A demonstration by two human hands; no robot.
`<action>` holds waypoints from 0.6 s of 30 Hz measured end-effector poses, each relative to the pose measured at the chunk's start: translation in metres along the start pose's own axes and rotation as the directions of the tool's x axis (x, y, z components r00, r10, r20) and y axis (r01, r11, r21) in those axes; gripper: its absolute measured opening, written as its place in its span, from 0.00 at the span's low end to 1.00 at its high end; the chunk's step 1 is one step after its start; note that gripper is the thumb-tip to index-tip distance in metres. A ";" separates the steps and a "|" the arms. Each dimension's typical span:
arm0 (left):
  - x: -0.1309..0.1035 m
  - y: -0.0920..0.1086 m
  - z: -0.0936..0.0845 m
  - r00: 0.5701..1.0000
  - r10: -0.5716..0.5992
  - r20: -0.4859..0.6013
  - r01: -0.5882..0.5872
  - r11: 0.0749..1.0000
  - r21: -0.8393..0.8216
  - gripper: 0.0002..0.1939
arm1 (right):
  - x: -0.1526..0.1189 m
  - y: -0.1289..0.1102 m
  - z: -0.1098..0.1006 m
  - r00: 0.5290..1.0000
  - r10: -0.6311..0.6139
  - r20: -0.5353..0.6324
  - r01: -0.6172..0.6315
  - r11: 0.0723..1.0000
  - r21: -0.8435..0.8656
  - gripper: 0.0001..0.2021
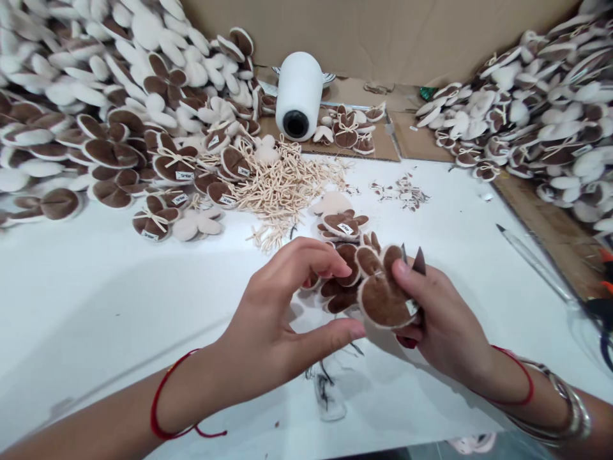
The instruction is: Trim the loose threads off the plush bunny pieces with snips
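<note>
My right hand point(443, 313) grips a brown plush bunny head point(389, 297) with pale edges and two ears, its thumb pressed on the front. Two dark pointed blades point(419, 260), apparently of thread snips, stick out above that thumb; their handles are hidden in the hand. A small white label point(410, 308) shows at the plush's lower right edge. My left hand point(297, 306) is open just left of it, fingers curved and thumb apart, holding nothing. Behind the hands lie several more brown plush heads point(342, 223), one with a printed label.
A heap of cream cord bows point(282, 182) lies mid-table. Plush heads pile up at the left point(115, 134) and right point(541, 121). A white thread cone point(300, 92) stands at the back. Loose labels point(402, 191) and dark thread scraps point(325, 386) lie on the white table point(191, 306).
</note>
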State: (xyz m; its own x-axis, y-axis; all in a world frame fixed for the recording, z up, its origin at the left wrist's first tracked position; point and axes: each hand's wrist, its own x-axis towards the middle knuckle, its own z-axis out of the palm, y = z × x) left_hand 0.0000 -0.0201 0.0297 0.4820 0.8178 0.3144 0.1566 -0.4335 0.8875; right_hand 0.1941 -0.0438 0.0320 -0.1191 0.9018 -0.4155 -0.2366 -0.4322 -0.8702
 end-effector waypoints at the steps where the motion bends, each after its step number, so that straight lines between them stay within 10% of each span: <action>1: 0.000 0.000 0.001 1.000 -0.021 0.012 0.021 0.999 -0.037 0.15 | 0.000 0.001 0.001 0.998 -0.009 0.062 0.010 1.000 -0.009 0.21; 18: -0.008 0.002 0.007 0.991 -0.045 -0.123 0.038 0.998 -0.057 0.11 | -0.005 0.002 0.001 0.962 0.032 0.272 0.012 0.987 -0.159 0.21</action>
State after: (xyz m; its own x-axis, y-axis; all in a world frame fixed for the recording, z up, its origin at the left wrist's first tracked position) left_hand 0.0026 -0.0300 0.0264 0.3648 0.8767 0.3135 0.1257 -0.3800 0.9164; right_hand 0.1929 -0.0497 0.0328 -0.3844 0.8521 -0.3553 -0.0817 -0.4147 -0.9063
